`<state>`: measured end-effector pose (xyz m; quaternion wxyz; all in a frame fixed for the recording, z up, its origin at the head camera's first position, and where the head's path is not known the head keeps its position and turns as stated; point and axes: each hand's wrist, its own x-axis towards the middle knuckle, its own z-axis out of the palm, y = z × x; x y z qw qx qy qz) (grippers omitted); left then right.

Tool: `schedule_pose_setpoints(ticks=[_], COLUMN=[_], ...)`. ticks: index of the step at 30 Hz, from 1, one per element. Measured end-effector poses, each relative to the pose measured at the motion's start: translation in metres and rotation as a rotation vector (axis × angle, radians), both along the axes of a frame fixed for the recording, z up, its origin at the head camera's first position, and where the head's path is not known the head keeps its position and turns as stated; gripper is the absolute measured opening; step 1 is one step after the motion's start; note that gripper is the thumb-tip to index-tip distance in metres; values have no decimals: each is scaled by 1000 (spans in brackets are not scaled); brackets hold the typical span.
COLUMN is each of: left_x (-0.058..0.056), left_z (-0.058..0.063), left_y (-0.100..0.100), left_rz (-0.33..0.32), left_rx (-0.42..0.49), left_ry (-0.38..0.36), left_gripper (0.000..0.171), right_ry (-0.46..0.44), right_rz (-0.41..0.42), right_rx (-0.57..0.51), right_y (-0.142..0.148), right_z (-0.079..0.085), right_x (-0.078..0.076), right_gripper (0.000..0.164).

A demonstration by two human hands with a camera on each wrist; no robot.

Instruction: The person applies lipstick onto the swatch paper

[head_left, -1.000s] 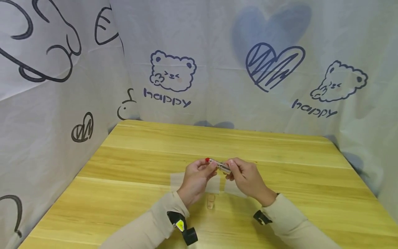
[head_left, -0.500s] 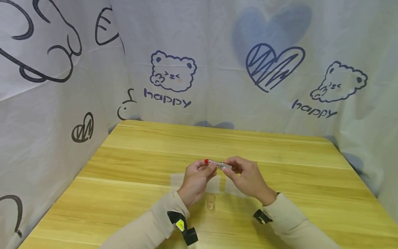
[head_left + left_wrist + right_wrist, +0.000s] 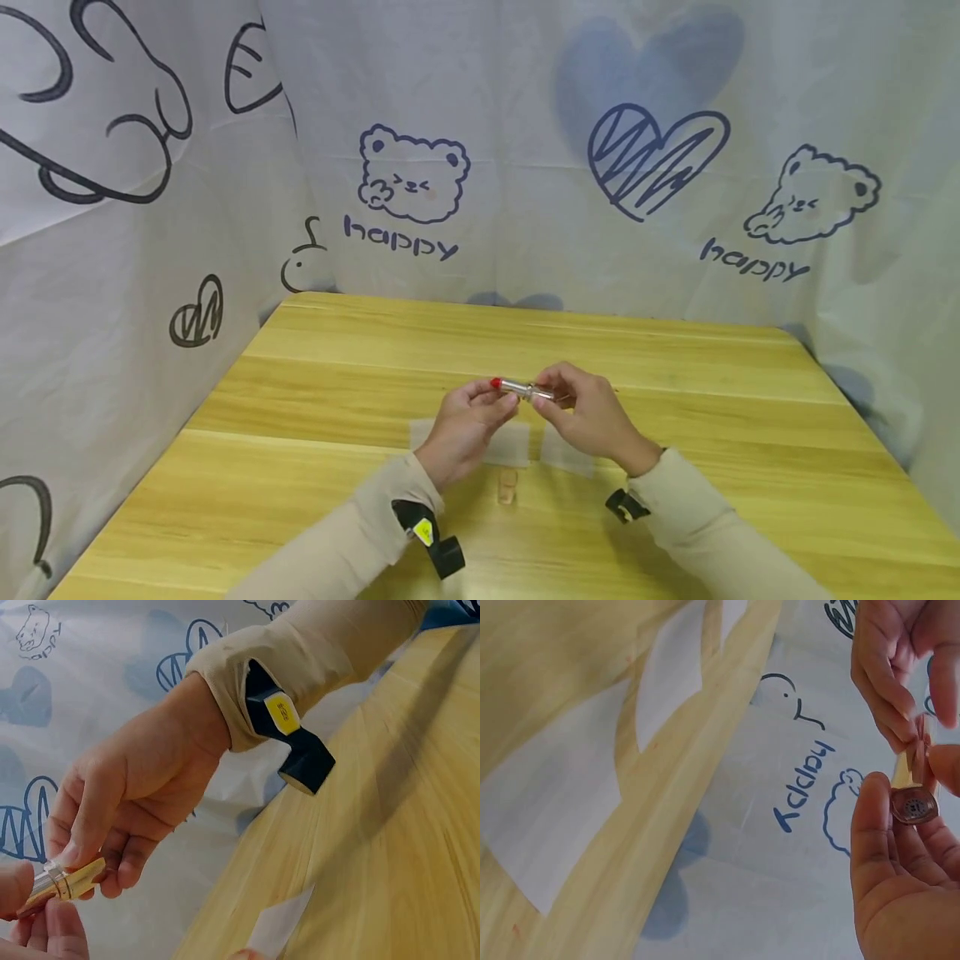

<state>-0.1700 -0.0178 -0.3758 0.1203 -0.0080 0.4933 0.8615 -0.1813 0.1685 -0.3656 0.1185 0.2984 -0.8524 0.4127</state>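
A silver-tubed lipstick (image 3: 513, 387) with its red bullet out is held above the table between both hands, its red end to the left. My left hand (image 3: 467, 429) pinches the tube near the red end with thumb and fingers. At the other end, my right hand (image 3: 598, 414) grips the base between thumb and fingers. In the right wrist view, the squarish underside of the lipstick (image 3: 914, 806) faces the camera, between the right hand's fingers (image 3: 871, 825). The left wrist view shows the right hand (image 3: 124, 795) reaching to the gold-looking lipstick base (image 3: 82, 879).
White paper sheets (image 3: 506, 443) lie on the wooden table (image 3: 315, 500) beneath the hands. Nearer to me is a small clear amber-tinted piece (image 3: 507, 486). White sheeting with drawings (image 3: 525, 217) surrounds the table. Black camera mounts (image 3: 431, 533) hang from both wrists.
The right hand's thumb and fingers have shifted around the lipstick's base. Both hands and the lipstick have risen slightly, and the tube is now closer to level. The head view has shifted a little.
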Motion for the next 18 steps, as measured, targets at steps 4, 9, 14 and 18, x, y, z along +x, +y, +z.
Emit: schedule_pose_setpoints(ticks=[4,9,14,18], left_x=[-2,-2,-5,-10], left_z=[1,-1,0,0], left_y=[-7,-18,-31,-40], left_rz=[-45,-97,-141,-172], left_rx=[-21,-95,-199,-289], left_ry=[15,3,33,88], left_gripper=[34,43,46,47], right_ry=[-18,-58,-61,-91], right_rz=[4,-3,-27,-36], right_rx=[6,7,19,31], right_y=[0,-1,-3,-5], right_z=[2,2,6,10], right_x=[-4,-7,-12,-17], right_gripper=[15,17,18,14])
